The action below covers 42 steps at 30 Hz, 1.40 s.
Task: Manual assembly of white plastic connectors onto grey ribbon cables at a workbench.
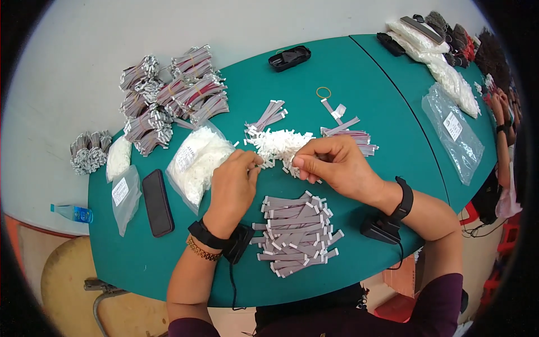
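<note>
A heap of small white plastic connectors (278, 144) lies in the middle of the green table. My left hand (234, 178) is at the heap's left edge, its thumb and fingertips pressed together; what they hold, if anything, is too small to make out. At the heap's right edge my right hand (338, 168) pinches with thumb and forefinger, and its fingertips hide whatever is between them. Nearer to me, between my forearms, lies a stack of short grey flat ribbon cables (295, 233) with white ends. Each wrist wears a black strap with a wired black box.
Grey cable bundles (174, 95) are piled at the far left. A bag of white connectors (199, 160) and a phone (158, 202) lie left of my left hand. Beyond my right hand are loose cables (353, 140) and a rubber band (323, 92). Another person's hands (498, 106) show far right.
</note>
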Tool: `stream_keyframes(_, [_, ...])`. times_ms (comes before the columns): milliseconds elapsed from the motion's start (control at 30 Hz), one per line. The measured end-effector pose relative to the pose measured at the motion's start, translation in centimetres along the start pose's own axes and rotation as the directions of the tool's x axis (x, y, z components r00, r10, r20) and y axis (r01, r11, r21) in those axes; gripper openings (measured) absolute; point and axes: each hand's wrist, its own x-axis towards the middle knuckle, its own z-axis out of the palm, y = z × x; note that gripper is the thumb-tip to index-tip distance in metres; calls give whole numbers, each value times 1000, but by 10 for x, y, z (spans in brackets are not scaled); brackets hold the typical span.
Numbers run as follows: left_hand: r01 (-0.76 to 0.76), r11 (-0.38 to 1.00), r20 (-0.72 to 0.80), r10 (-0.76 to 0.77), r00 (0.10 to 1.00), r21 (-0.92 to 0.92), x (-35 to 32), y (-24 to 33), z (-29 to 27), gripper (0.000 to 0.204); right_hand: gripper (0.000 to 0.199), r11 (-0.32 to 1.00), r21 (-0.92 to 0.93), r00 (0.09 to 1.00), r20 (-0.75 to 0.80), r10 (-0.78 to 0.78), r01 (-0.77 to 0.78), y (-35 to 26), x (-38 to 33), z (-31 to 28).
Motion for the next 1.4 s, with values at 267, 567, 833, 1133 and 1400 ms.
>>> stream_keyframes(267, [-17,998,9,16,1000,66,-1,-6,2,12,12,1000,-12,1000,7,14,-14,2,0,2])
stream_keyframes(567, [306,661,302,-124,945,-685,3,4,-4,9,13,999,17,1000,-13,27,-27,-3,-1,-1])
stream_keyframes(833, [441,194,433,-85,898,-876,-2,23,-7,18,13,999,37,1000,14,-3,2,-3,-4,1])
stream_keyframes(1133, [452,155,445,-78,892,-878,-4,18,-4,17,13,1000,9,1000,28,5,-6,-2,-7,1])
stream_keyframes(1400, [477,47,473,-84,877,-877,-5,17,-3,16,12,999,-50,998,65,2,1,2,-7,0])
